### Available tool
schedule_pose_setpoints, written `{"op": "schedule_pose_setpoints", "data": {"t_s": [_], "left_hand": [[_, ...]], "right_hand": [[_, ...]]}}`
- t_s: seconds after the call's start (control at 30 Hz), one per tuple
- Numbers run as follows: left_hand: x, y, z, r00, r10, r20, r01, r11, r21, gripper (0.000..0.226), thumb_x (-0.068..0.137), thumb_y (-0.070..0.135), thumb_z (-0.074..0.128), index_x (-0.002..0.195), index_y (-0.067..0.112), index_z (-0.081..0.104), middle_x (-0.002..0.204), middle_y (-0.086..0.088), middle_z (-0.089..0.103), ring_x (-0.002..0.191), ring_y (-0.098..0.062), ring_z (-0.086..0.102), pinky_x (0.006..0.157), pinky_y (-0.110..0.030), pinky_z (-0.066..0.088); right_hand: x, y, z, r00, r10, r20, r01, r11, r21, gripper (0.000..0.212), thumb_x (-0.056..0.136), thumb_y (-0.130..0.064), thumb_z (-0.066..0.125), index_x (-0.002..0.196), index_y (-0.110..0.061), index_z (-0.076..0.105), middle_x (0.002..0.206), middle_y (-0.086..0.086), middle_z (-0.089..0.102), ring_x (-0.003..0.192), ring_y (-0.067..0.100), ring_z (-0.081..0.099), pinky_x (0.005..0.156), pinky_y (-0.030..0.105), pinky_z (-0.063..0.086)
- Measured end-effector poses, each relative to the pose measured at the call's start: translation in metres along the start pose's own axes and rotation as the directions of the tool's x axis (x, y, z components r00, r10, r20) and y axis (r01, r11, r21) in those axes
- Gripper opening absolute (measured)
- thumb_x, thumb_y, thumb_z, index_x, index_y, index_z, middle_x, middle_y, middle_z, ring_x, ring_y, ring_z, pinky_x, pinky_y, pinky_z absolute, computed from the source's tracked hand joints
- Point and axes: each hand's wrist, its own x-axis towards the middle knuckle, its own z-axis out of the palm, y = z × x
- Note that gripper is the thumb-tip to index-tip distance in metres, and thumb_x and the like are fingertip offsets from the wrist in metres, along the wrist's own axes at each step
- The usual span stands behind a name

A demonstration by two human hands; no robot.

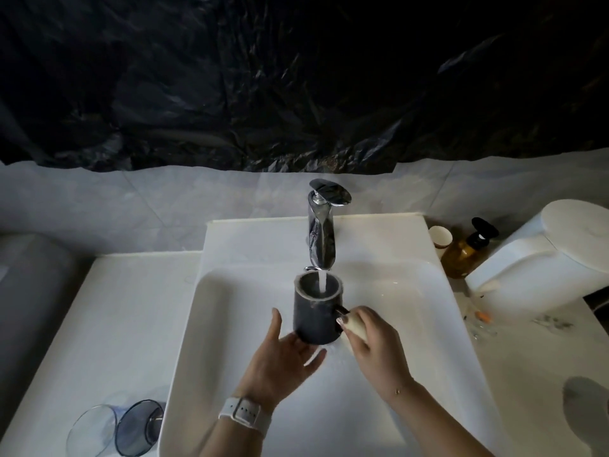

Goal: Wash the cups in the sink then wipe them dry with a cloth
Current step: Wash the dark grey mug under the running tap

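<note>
A dark grey mug [316, 316] is held upright over the white sink [412, 374], under the chrome faucet [321, 239]. Water runs from the spout into the mug's mouth. My right hand [372, 344] grips the mug's handle on its right side. My left hand [283, 356] is open, fingers spread, its fingertips under and against the mug's lower left side. On the counter at the lower left lie two clear glass cups [115, 430] on their sides, one nearly colourless, one bluish.
Right of the sink stand a small paper cup [440, 237], an amber pump bottle [468, 252] and a white toilet tank [543, 255]. A grey cloth-like shape [586, 407] lies at the right edge. Black plastic sheeting covers the wall above.
</note>
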Motion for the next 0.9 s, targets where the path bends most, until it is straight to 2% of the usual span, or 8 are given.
{"op": "schedule_pose_setpoints", "data": {"t_s": [0.13,0.23,0.33,0.43,0.53,0.63,0.7,0.9], "left_hand": [[0.008,0.002,0.025,0.982,0.168,0.083,-0.158,0.981,-0.111,0.066,0.094,0.055,0.042,0.135,0.005,0.056,0.131,-0.022,0.062,0.121,-0.033,0.058,0.106,-0.044,0.040],[0.015,0.000,0.027,0.973,0.202,0.112,-0.195,0.978,-0.073,0.060,0.097,0.048,0.043,0.137,0.005,0.055,0.135,-0.025,0.058,0.117,-0.036,0.059,0.100,-0.045,0.042],[0.019,0.001,0.021,0.961,0.244,0.130,-0.239,0.970,-0.052,0.056,0.096,0.039,0.051,0.139,0.004,0.053,0.141,-0.027,0.051,0.122,-0.041,0.055,0.104,-0.050,0.039],[0.013,0.001,0.022,0.958,0.279,0.064,-0.277,0.960,-0.036,0.048,0.098,0.033,0.047,0.133,0.002,0.058,0.129,-0.022,0.063,0.110,-0.035,0.065,0.101,-0.047,0.047],[0.011,0.000,0.025,0.959,0.282,0.026,-0.282,0.959,-0.007,0.051,0.102,0.040,0.040,0.133,0.003,0.059,0.130,-0.022,0.062,0.120,-0.037,0.061,0.105,-0.049,0.045],[0.010,-0.003,0.031,0.955,0.291,-0.053,-0.287,0.955,0.070,0.052,0.100,0.045,0.045,0.127,0.005,0.064,0.125,-0.022,0.065,0.115,-0.035,0.064,0.104,-0.049,0.046],[0.009,-0.002,0.034,0.952,0.282,-0.115,-0.273,0.958,0.090,0.044,0.100,0.041,0.049,0.119,0.005,0.067,0.113,-0.019,0.071,0.101,-0.032,0.071,0.087,-0.044,0.054],[0.011,0.000,0.027,0.938,0.251,-0.240,-0.252,0.967,0.028,0.034,0.100,0.035,0.051,0.110,0.006,0.067,0.096,-0.017,0.075,0.080,-0.030,0.073,0.064,-0.038,0.058]], "right_hand": [[-0.004,-0.009,-0.001,0.989,0.139,0.057,-0.147,0.974,0.172,0.017,0.084,-0.041,0.057,0.080,-0.025,0.057,0.075,-0.013,0.062,0.070,0.004,0.059,0.065,0.020,0.045],[-0.004,-0.018,-0.013,0.946,0.293,0.139,-0.321,0.911,0.260,0.012,0.086,-0.032,0.068,0.084,-0.028,0.056,0.078,-0.013,0.063,0.073,0.007,0.060,0.066,0.019,0.046],[0.002,-0.026,-0.034,0.812,0.513,0.278,-0.580,0.657,0.482,0.035,0.088,-0.036,0.067,0.113,-0.025,0.046,0.100,-0.003,0.062,0.075,0.013,0.063,0.056,0.027,0.050],[0.016,-0.033,-0.052,0.733,0.613,0.295,-0.638,0.469,0.611,0.034,0.095,-0.042,0.050,0.113,-0.014,0.040,0.093,0.010,0.055,0.068,0.019,0.056,0.047,0.027,0.040],[0.025,-0.039,-0.056,0.840,0.467,0.274,-0.540,0.678,0.499,0.017,0.097,-0.034,0.051,0.103,-0.018,0.048,0.092,0.002,0.056,0.079,0.011,0.055,0.062,0.025,0.042],[0.029,-0.042,-0.045,0.975,0.139,0.175,-0.184,0.944,0.275,0.016,0.088,-0.034,0.063,0.092,-0.019,0.063,0.088,-0.004,0.057,0.081,0.005,0.055,0.072,0.017,0.042],[0.031,-0.038,-0.034,0.994,0.019,0.107,-0.044,0.971,0.236,0.020,0.084,-0.033,0.064,0.092,-0.016,0.069,0.087,-0.004,0.057,0.083,0.006,0.058,0.075,0.013,0.042],[0.040,-0.024,-0.021,0.996,0.079,0.039,-0.085,0.970,0.226,0.017,0.080,-0.014,0.068,0.094,-0.018,0.076,0.087,-0.002,0.056,0.084,0.007,0.060,0.076,0.015,0.045]]}}
